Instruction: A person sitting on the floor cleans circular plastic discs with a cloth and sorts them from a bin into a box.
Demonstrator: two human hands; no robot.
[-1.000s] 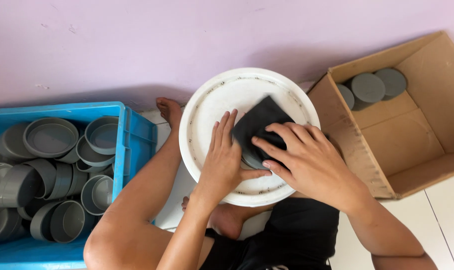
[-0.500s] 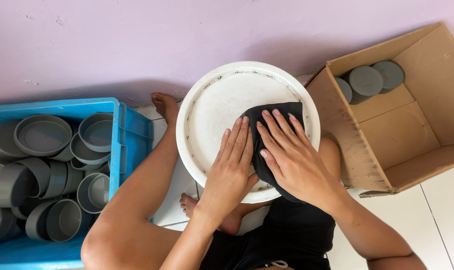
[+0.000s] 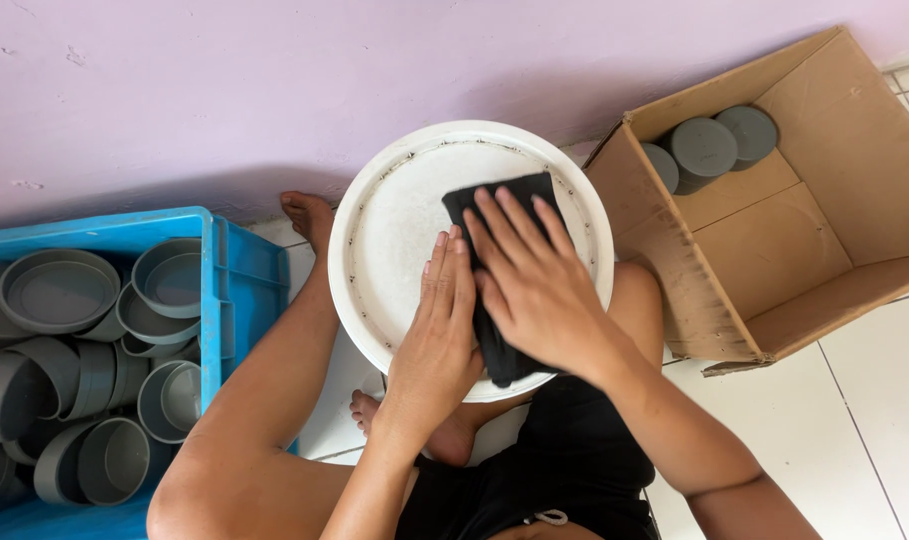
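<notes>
The person is pressing the right hand (image 3: 534, 290), fingers spread flat, on a black cloth (image 3: 499, 330) lying over the white round lid (image 3: 394, 230) in the lap, while the left hand (image 3: 439, 330) is lying flat beside it, fingers together. Only three grey caps (image 3: 704, 148) are sitting in the cardboard box (image 3: 824, 250); many more are waiting in the blue crate (image 3: 239, 290), so most work seems left.

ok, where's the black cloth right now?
Head view, centre: the black cloth lies on the white lid, pressed flat under the right hand, with the left hand beside it.
</notes>
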